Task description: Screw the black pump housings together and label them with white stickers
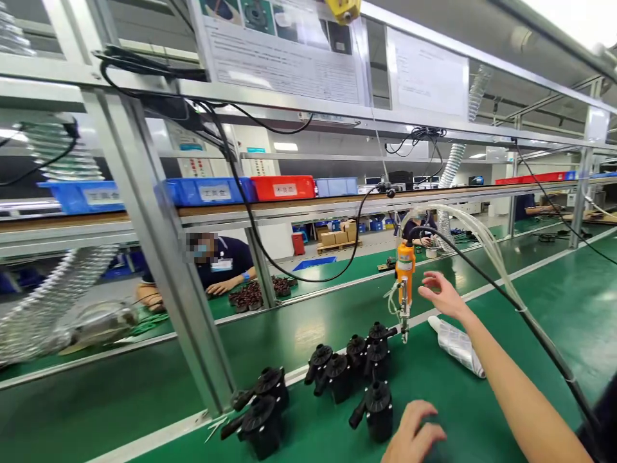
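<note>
An orange electric screwdriver [405, 270] hangs upright above the green bench, with a black cable and clear hoses attached. Just to its right is my right hand [442, 294], fingers spread and apart from the tool, holding nothing. My left hand [415, 432] is low at the bottom edge, partly cut off, its fingers bent but apart with nothing between them. Nearest to it stands a black pump housing [378, 411] with a side spout. Behind that sit several more black pumps [337, 373], and two others [260, 424] stand farther left.
A clear plastic-wrapped roll [457, 347] lies beneath my right forearm. A metal post [164, 225] rises at the left. Blue bins [212, 191] and a red bin [282, 188] line the shelf. Across the bench, a co-worker [226, 260] sits by a pile of dark parts [255, 294].
</note>
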Motion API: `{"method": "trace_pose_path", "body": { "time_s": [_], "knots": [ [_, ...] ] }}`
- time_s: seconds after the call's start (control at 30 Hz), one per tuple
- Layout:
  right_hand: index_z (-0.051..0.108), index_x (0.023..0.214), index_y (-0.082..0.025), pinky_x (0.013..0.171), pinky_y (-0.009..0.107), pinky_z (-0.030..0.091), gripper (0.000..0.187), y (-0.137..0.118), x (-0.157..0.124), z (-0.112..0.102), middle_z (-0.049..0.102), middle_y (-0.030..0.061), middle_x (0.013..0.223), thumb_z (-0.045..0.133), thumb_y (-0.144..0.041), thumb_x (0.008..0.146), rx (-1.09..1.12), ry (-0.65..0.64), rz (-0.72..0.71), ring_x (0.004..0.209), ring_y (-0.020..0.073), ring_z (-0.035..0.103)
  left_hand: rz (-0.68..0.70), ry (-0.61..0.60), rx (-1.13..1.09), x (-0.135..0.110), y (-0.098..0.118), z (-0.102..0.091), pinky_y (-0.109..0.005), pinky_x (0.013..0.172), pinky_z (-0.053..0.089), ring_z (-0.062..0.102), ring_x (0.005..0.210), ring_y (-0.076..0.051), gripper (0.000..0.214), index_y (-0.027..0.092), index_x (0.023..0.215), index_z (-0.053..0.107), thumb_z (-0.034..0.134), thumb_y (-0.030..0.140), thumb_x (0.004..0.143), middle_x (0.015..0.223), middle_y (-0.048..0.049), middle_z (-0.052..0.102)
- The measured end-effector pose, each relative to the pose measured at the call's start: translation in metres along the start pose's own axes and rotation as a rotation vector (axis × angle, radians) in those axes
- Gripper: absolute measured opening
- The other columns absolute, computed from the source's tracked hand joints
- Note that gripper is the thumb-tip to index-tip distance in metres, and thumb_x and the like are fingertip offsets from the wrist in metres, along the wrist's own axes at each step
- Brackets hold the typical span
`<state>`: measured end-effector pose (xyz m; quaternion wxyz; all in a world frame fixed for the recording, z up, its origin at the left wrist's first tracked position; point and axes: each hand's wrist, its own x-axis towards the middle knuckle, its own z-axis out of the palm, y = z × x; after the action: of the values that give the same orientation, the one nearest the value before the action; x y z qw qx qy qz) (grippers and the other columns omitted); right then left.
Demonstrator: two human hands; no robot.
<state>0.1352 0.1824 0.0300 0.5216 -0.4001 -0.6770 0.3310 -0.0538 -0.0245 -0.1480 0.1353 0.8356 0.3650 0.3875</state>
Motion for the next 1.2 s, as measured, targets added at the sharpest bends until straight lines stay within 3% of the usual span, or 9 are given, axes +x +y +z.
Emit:
{"method": "trace_pose_path", "body": {
  "time_s": [0.07, 0.17, 0.27, 0.4, 0.53, 0.63, 0.83, 1.03, 1.2],
  "knots": [
    [0.066, 0.119, -0.018, 0.094, 0.040, 0.057, 0.042, 0.024, -0.015, -0.034, 0.070, 0.0094, 0.118, 0.076, -0.049, 0.091, -0.102, 0.030, 0.098, 0.106, 0.0234, 0.068, -0.061, 0.139, -0.015, 0.039, -0.003, 0.014, -0.044, 0.113, 0.048, 0.057, 0.131, -0.029, 0.029, 0.027, 0.119, 0.065, 0.069, 0.032, 0.090, 0.136, -0.0125, 0.061],
    [0.065, 0.125, -0.017, 0.092, 0.042, 0.059, 0.032, 0.056, -0.043, -0.068, 0.066, 0.0103, 0.126, 0.064, -0.040, 0.103, -0.187, 0.043, 0.214, 0.106, 0.0220, 0.067, -0.344, 0.402, -0.058, 0.105, -0.010, 0.041, -0.046, 0.118, 0.041, 0.051, 0.135, -0.029, 0.036, 0.021, 0.127, 0.059, 0.060, 0.033, 0.093, 0.137, -0.0158, 0.058],
    [0.066, 0.124, -0.019, 0.091, 0.039, 0.060, 0.029, 0.083, -0.061, -0.073, 0.065, 0.0104, 0.128, 0.064, -0.039, 0.103, -0.203, -0.013, 0.241, 0.107, 0.0221, 0.067, -0.567, 0.533, -0.116, 0.159, -0.025, 0.061, -0.046, 0.115, 0.041, 0.055, 0.130, -0.031, 0.038, 0.018, 0.126, 0.058, 0.054, 0.040, 0.095, 0.130, -0.0172, 0.062],
    [0.065, 0.121, -0.014, 0.080, 0.036, 0.061, 0.031, 0.108, -0.057, -0.058, 0.069, 0.0072, 0.111, 0.067, -0.038, 0.101, -0.173, -0.131, 0.203, 0.092, 0.0184, 0.069, -0.620, 0.611, -0.126, 0.197, -0.055, 0.065, -0.045, 0.121, 0.034, 0.045, 0.142, -0.033, 0.051, 0.015, 0.135, 0.054, 0.058, 0.040, 0.091, 0.146, -0.0198, 0.055],
    [0.063, 0.123, -0.015, 0.074, 0.029, 0.057, 0.044, 0.125, -0.038, -0.051, 0.068, -0.0005, 0.085, 0.079, -0.020, 0.082, -0.098, -0.223, 0.112, 0.077, 0.0153, 0.067, -0.681, 0.626, -0.168, 0.205, -0.078, 0.055, -0.047, 0.121, 0.034, 0.046, 0.144, -0.034, 0.050, 0.016, 0.138, 0.055, 0.044, 0.042, 0.098, 0.149, -0.0196, 0.056],
    [0.065, 0.121, -0.018, 0.075, 0.028, 0.054, 0.048, 0.131, -0.029, -0.057, 0.069, 0.0006, 0.088, 0.073, -0.016, 0.074, -0.046, -0.246, 0.056, 0.086, 0.0179, 0.066, -0.670, 0.568, -0.201, 0.200, -0.080, 0.054, -0.044, 0.115, 0.042, 0.058, 0.130, -0.033, 0.048, 0.020, 0.133, 0.063, 0.055, 0.046, 0.093, 0.130, -0.0157, 0.069],
    [0.069, 0.089, -0.016, 0.074, 0.029, 0.051, 0.015, 0.135, -0.032, -0.078, 0.069, 0.0019, 0.087, 0.074, -0.024, 0.077, -0.011, -0.288, 0.027, 0.080, 0.0165, 0.063, -0.574, 0.515, -0.377, 0.193, -0.067, 0.054, -0.045, 0.116, 0.040, 0.053, 0.137, -0.034, 0.078, 0.022, 0.144, 0.056, 0.082, 0.043, 0.074, 0.142, -0.0160, 0.063],
    [0.071, 0.096, -0.017, 0.080, 0.032, 0.054, 0.031, 0.133, -0.033, -0.088, 0.070, 0.0062, 0.097, 0.076, -0.043, 0.080, -0.020, -0.215, 0.030, 0.094, 0.0216, 0.065, -0.456, 0.512, -0.534, 0.194, -0.061, 0.051, -0.039, 0.102, 0.051, 0.069, 0.111, -0.027, 0.046, 0.022, 0.114, 0.071, 0.079, 0.021, 0.069, 0.121, -0.0097, 0.075],
    [0.072, 0.107, -0.018, 0.086, 0.036, 0.056, 0.044, 0.132, -0.034, -0.078, 0.071, 0.0102, 0.109, 0.078, -0.051, 0.079, -0.032, -0.226, 0.028, 0.105, 0.0260, 0.065, -0.449, 0.508, -0.615, 0.196, -0.058, 0.053, -0.031, 0.078, 0.056, 0.072, 0.084, -0.022, 0.050, 0.019, 0.115, 0.071, 0.082, 0.028, 0.068, 0.101, -0.0075, 0.078]
  ]
}}
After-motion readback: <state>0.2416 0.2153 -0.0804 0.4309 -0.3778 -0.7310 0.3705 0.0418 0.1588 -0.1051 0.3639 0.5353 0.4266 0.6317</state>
